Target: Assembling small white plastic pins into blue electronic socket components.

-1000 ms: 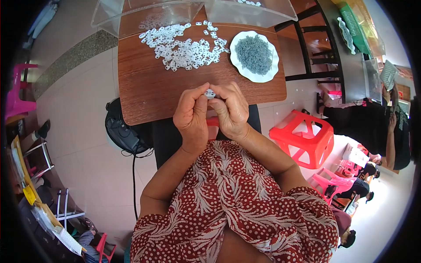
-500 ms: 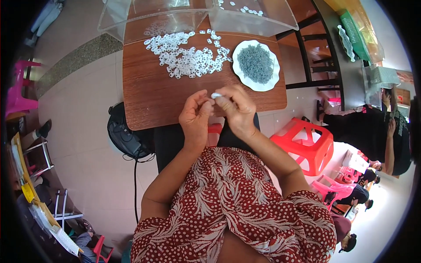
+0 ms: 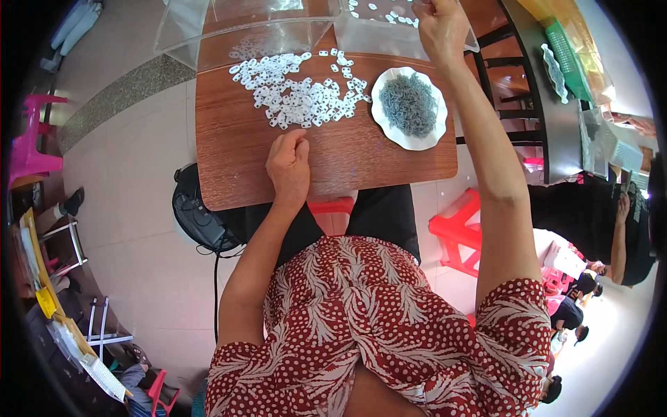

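Observation:
My left hand (image 3: 289, 165) rests at the near part of the brown table, its fingers curled and the thumb pressed against them. What it holds, if anything, is hidden. Just beyond it lies a loose pile of small white plastic pieces (image 3: 306, 101) with holes. My right hand (image 3: 445, 31) is stretched out over the right-hand clear plastic bin (image 3: 389, 43), where some white pieces (image 3: 365, 14) lie. Its fingertips are partly cut off by the upper edge of the picture. Small grey-blue pieces (image 3: 408, 104) fill a white scalloped plate (image 3: 417, 142) at the right of the table.
Another clear bin (image 3: 243, 35) stands at the table's (image 3: 236, 153) far left. A red stool (image 3: 455, 233) is on the floor to the right, and a black bag (image 3: 198, 215) with a cord lies left. A dark table (image 3: 542, 125) and other people (image 3: 590, 222) are farther right.
My hands were together over the table's near edge, the right one with a white piece in its fingers. The right has moved far forward to the bin; the left has shifted slightly left and forward.

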The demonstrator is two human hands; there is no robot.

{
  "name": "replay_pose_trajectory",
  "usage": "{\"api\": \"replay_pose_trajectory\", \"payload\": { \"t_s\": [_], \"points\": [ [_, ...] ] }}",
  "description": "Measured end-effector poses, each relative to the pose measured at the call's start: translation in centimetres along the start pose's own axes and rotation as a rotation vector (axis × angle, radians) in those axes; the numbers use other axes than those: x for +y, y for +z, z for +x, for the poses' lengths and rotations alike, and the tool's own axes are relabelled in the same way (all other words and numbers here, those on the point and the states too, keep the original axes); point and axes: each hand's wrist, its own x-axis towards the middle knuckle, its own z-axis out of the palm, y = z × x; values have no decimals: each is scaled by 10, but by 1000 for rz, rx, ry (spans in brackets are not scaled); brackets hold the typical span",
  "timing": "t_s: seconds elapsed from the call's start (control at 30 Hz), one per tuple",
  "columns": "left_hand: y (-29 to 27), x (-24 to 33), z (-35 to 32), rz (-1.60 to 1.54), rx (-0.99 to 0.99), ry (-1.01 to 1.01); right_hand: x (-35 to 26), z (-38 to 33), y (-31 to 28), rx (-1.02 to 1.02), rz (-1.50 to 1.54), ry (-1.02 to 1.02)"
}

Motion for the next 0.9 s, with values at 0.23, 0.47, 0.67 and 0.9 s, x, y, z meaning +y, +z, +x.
{"api": "replay_pose_trajectory", "payload": {
  "t_s": [0.23, 0.47, 0.67, 0.9],
  "points": [
    [-2, -8, 2, -48, 21, -43, -48, -132, 10, -455, 247, -49],
    [-6, -11, 2, -73, -22, -109, -50, -184, 28, -462, 181, -81],
    [-2, -13, 4, -110, 29, -78, -50, -191, 38, -522, 124, -206],
    [8, -8, 22, 364, -10, 194, -51, -187, 37, -571, 106, -267]
  ]
}}
